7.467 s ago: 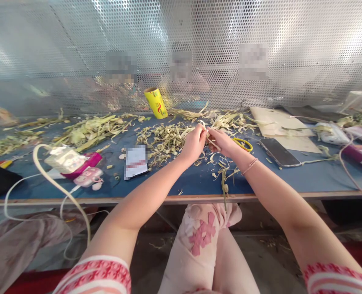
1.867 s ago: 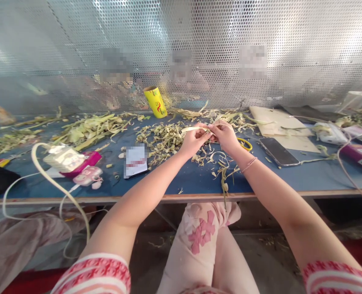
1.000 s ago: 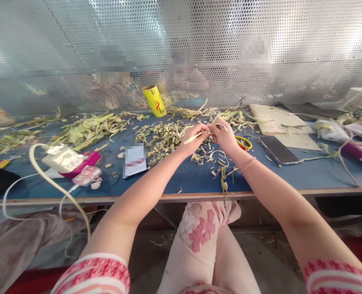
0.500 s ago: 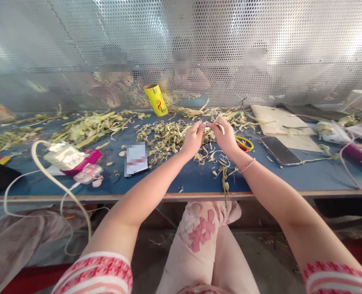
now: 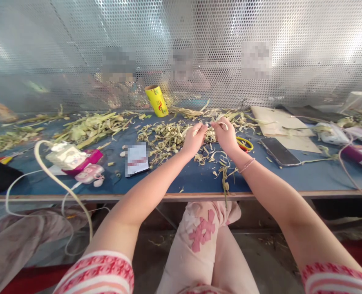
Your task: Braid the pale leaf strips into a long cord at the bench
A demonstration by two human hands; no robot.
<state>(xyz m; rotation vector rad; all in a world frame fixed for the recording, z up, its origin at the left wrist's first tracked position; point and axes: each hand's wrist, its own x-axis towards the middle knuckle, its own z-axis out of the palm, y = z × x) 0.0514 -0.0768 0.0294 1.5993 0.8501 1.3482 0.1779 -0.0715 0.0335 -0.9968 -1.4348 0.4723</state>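
Right hand (image 5: 225, 132) and left hand (image 5: 195, 138), slightly apart, each pinch a pale strip (image 5: 224, 124), probably for fine control, scraps (image 5: 164, 136) beside the grip.

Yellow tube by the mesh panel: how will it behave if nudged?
The yellow tube looks hollow at its open top, so probably light. Tall and narrow, it may tip easily. Its round side suggests it could then roll.

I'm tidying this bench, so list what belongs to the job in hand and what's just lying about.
Apparently the job:
pale strips at left hand and right hand
plant scraps nearby

Apparently lying about:
yellow tube
dark phone
tan sheets
white cable
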